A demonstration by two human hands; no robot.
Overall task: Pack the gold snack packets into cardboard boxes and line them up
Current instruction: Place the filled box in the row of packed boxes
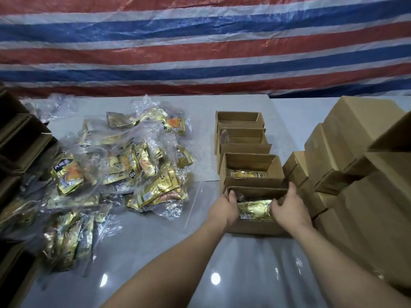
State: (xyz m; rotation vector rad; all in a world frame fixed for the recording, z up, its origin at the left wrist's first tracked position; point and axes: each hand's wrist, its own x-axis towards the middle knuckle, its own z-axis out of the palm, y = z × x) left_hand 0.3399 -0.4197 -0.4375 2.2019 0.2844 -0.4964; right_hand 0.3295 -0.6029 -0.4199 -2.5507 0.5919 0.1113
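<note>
Head view: left hand (224,207) and right hand (289,207), each grip curled on nearest box (255,227) wall, gold packet (255,210) inside. Risk: uneven push skews row, packet slips out.

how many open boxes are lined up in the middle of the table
4, in a row running away from the person: the nearest box gripped by both hands, the second box behind it, the third box, and the farthest box.

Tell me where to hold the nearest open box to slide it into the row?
Grip the nearest open box by its two short end walls, one hand from each side, as the left hand and right hand do: the top is open and packets fill it.
</note>
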